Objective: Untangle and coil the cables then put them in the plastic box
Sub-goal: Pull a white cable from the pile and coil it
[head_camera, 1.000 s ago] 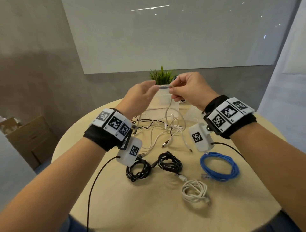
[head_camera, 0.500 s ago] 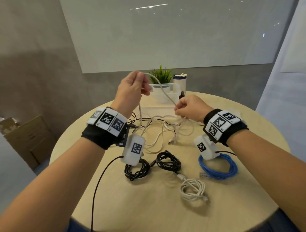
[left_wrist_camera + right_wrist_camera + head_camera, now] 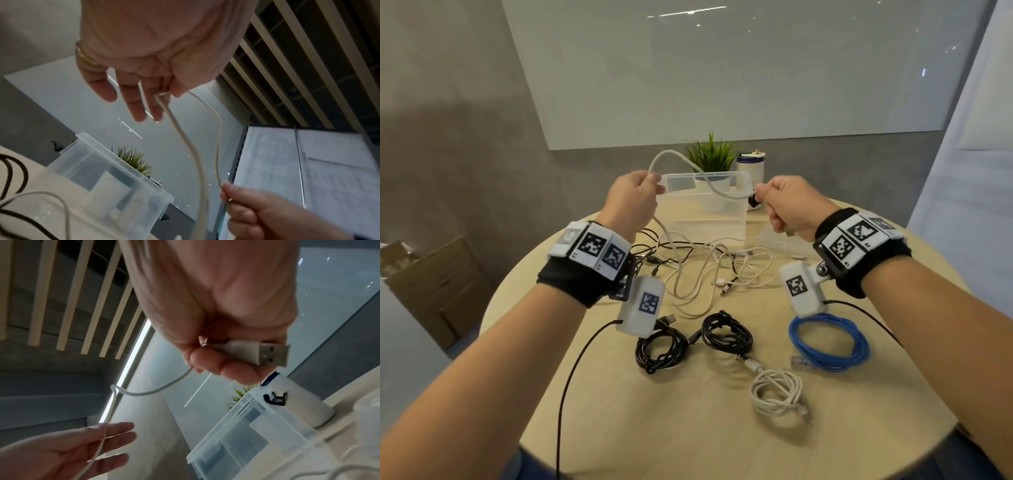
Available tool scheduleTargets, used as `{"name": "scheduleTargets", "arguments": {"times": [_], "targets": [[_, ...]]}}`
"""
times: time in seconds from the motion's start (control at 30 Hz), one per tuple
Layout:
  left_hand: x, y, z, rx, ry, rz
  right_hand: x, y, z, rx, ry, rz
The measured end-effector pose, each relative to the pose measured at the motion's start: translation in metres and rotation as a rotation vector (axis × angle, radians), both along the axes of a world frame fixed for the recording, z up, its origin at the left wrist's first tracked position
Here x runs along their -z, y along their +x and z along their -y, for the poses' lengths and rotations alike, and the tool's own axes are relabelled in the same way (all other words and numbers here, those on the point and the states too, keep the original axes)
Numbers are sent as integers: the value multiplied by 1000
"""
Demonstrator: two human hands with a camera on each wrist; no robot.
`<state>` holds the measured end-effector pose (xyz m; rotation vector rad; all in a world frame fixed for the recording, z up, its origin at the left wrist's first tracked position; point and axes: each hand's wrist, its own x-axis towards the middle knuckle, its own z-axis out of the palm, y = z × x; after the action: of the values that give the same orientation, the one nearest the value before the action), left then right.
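Observation:
A white USB cable (image 3: 709,185) arcs between my two raised hands above the table. My left hand (image 3: 635,198) pinches it between thumb and forefinger, the other fingers (image 3: 135,107) straight. My right hand (image 3: 787,205) grips its end in a fist, the USB plug (image 3: 265,353) sticking out below the fingers. From the left hand the cable drops into a tangle of white and black cables (image 3: 709,270) on the table. The clear plastic box (image 3: 705,212) stands open just behind the hands.
Coiled cables lie at the front of the round wooden table (image 3: 688,428): two black coils (image 3: 661,346) (image 3: 726,334), a blue one (image 3: 828,342), a white one (image 3: 777,394). A potted plant (image 3: 710,161) and a white can (image 3: 751,166) stand behind the box. The box lid (image 3: 777,240) lies to its right.
My hands, first close together, have drawn apart; the right hand has moved right along the cable and the left holds a high loop, so the white cable now spans between them.

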<state>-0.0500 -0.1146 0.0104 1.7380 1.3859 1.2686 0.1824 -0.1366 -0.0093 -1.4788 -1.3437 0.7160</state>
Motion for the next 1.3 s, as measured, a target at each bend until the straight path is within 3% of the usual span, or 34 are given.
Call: {"name": "scheduleTargets", "arguments": {"times": [0.1,0.17,0.23,0.3,0.43,0.67,0.73,0.83,0.93,1.17,1.23,1.3], "targets": [[2,3,5,-102,215,-326,1,-8,2,-27,-33,11],[1,7,11,-84,371,-566,0,-13,5,-48,-31,-35],[2,13,14,-21,368,-802,-2,-18,8,-114,-23,-148],[7,17,11,37,269,-896,-9,-21,13,-196,0,-300],[14,22,11,203,243,-799,-24,-26,22,-298,74,-579],[13,29,24,455,275,-909,-30,-35,22,-248,206,-855],[10,26,24,461,289,-867,-27,-34,19,-197,205,-673],[4,23,24,406,373,-726,-20,-33,17,-164,172,-212],[-3,22,21,324,467,-574,-17,-36,22,-263,103,-7],[-10,19,3,94,437,-339,-18,-45,32,-392,18,35],[-7,20,2,86,415,-343,-18,-45,34,-407,33,18],[-1,22,4,102,393,-411,-21,-43,35,-406,71,-127]]}}
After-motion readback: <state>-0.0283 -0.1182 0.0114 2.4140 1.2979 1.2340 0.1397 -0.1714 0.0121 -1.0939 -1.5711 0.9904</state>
